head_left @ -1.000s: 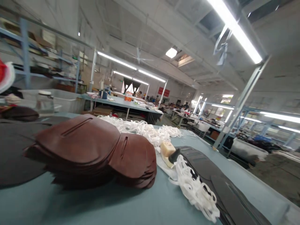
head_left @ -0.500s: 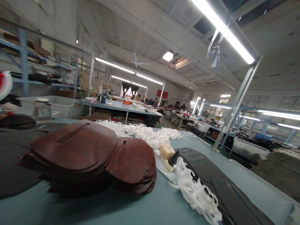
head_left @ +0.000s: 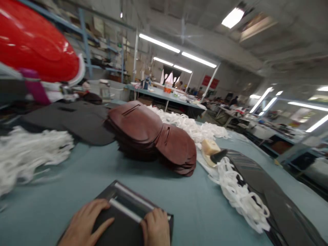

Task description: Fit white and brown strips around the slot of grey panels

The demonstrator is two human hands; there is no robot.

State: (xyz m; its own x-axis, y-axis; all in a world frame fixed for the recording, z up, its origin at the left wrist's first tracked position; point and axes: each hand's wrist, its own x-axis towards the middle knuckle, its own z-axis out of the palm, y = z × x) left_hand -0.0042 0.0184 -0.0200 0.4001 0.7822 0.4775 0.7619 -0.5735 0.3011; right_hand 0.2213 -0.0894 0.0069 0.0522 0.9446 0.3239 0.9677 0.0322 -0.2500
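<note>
A dark grey panel [head_left: 120, 227] with a long rectangular slot lies at the bottom of the view on the blue-green table. White strips [head_left: 125, 209] run along the slot's two long edges. My left hand [head_left: 87, 223] rests on the panel's left part, fingers stretched and thumb apart, near the strip's left end. With bent fingers close together, my right hand [head_left: 156, 228] grips the near strip at its right end. Beyond the panel sits a stack of brown leather-like pieces [head_left: 138, 126], each top piece with a slit.
Heaps of white strips lie at left [head_left: 33, 153], behind the stack, and at right [head_left: 241, 194]. Dark panels [head_left: 276, 191] line the right side; others lie at left. A yellowish block [head_left: 210, 147] stands near the stack. A shiny red object [head_left: 38, 44] looms at upper left.
The camera has tilted down and turned left. Both hands and the slotted panel have come into view, along with the left heap of white strips and more of the red object.
</note>
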